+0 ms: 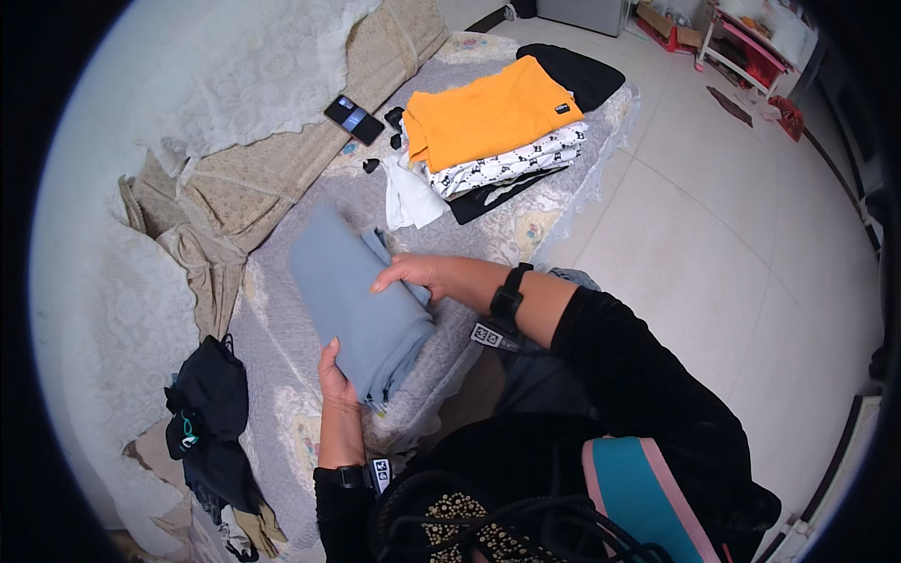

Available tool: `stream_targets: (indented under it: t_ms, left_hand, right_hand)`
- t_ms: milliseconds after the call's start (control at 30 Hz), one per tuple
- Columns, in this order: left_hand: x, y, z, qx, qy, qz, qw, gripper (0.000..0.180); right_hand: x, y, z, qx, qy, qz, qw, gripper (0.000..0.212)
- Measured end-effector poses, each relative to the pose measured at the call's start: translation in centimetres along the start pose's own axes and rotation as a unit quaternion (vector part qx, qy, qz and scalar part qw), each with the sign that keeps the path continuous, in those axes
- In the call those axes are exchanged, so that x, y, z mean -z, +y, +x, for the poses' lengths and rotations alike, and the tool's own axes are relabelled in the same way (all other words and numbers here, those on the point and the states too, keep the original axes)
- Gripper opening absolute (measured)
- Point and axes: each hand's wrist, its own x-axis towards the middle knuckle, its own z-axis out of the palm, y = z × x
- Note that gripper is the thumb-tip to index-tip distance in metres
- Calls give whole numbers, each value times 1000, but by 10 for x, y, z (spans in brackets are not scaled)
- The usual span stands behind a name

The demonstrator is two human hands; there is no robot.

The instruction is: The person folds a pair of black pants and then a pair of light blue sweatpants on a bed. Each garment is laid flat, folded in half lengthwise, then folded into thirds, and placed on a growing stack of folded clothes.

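Note:
A folded blue-grey garment (352,291) lies between my hands over the sofa seat, its layers showing along the near edge. My left hand (336,373) grips its near left corner, thumb on top and the fingers hidden beneath. On its right side my right hand (410,274) is closed around the fold, the thumb pressed on the upper face. Beyond it stands a stack of folded clothes: an orange garment (493,111) on top, a white patterned one (511,158) below and a black one (502,199) at the bottom.
A phone (354,119) rests by the sofa back, near a white cloth (411,195). Behind the stack lies a black garment (571,75). Dark clothes (211,403) are heaped at the left. Pale floor tiles (699,225) stretch right, toward a small cart (751,47).

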Motion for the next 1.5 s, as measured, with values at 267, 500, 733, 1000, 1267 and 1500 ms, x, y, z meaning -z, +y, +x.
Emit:
stream_targets:
  t_ms: [267, 500, 733, 1000, 1267, 1500]
  left_hand:
    - [-4, 25, -5, -155, 101, 391, 902, 76]
    - [64, -10, -10, -141, 153, 844, 495, 80]
    - [68, -16, -15, -188, 153, 851, 467, 73]
    - [62, -16, -16, -168, 164, 850, 472, 71]
    - [61, -16, -18, -159, 167, 838, 494, 71]
    - [63, -15, -18, -181, 168, 824, 510, 70]
  right_hand:
    - [-33, -70, -51, 362, 42, 12, 931, 60]
    - [-22, -134, -65, 571, 115, 94, 807, 51]
    - [66, -138, -52, 512, 306, 225, 771, 49]
    - [94, -127, -35, 467, 327, 298, 766, 39]
    - [73, -119, -36, 447, 363, 267, 773, 44]
    - [2, -115, -94, 183, 296, 192, 918, 36]
